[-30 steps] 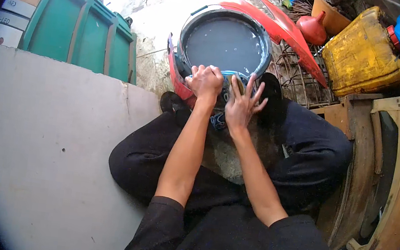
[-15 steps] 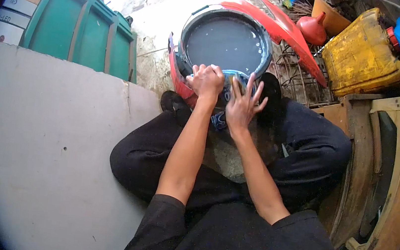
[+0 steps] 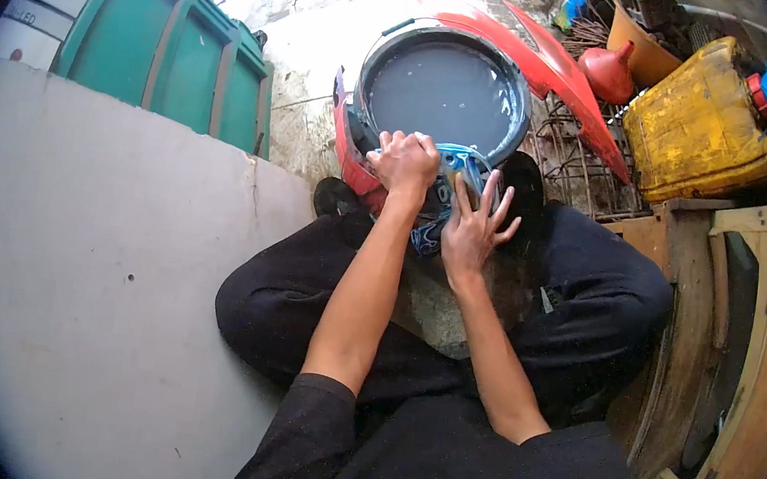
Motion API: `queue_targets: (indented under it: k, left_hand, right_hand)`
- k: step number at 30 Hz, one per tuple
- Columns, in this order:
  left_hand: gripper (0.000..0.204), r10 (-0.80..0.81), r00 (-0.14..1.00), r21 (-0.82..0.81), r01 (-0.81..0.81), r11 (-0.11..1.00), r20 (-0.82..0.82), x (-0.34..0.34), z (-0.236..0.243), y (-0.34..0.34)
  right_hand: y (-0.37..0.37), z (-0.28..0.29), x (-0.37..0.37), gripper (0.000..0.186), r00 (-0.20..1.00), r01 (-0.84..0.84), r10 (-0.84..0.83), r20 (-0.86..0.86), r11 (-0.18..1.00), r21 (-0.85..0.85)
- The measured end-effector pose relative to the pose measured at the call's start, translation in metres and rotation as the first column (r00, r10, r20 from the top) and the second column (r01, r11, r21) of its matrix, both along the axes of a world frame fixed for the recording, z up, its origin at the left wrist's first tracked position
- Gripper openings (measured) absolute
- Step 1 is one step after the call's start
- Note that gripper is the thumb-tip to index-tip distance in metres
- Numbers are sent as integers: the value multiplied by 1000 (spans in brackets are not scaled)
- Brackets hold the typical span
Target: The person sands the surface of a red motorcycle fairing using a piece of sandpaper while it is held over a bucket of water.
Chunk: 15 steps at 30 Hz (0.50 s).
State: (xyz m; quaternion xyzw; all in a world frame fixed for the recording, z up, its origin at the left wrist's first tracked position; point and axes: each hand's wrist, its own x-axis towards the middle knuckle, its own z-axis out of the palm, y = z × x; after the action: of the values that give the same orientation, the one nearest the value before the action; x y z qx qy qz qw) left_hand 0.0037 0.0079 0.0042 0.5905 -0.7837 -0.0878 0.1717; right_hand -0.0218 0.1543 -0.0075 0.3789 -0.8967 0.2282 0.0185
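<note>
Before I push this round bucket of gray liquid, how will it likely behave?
The bucket is likely heavy, since gray liquid spans its wide mouth, though the depth is hidden. It may slosh or spill, being open-topped. Pushed away and rightward, it might bump the red curved piece close by.

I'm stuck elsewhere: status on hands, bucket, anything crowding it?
Left hand closed at near side of bucket, grip hidden. Right hand, fingers spread, at blue item. Bucket upright, grey liquid inside. Red panel beside it.

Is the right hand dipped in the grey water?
No, the right hand is outside the bucket, on its near side.
</note>
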Motion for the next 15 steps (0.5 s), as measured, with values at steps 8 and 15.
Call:
queue_targets:
  k: [8,15]
  left_hand:
    - [42,21,1000,-4,-21,1000,14,0,-4,-3]
    - [42,19,1000,-44,-20,999,-20,-6,-1,-1]
  right_hand:
    - [-40,4,-25,42,996,-31,27,-85,999,-41]
    - [2,-16,-9,62,999,-31,34,25,993,-114]
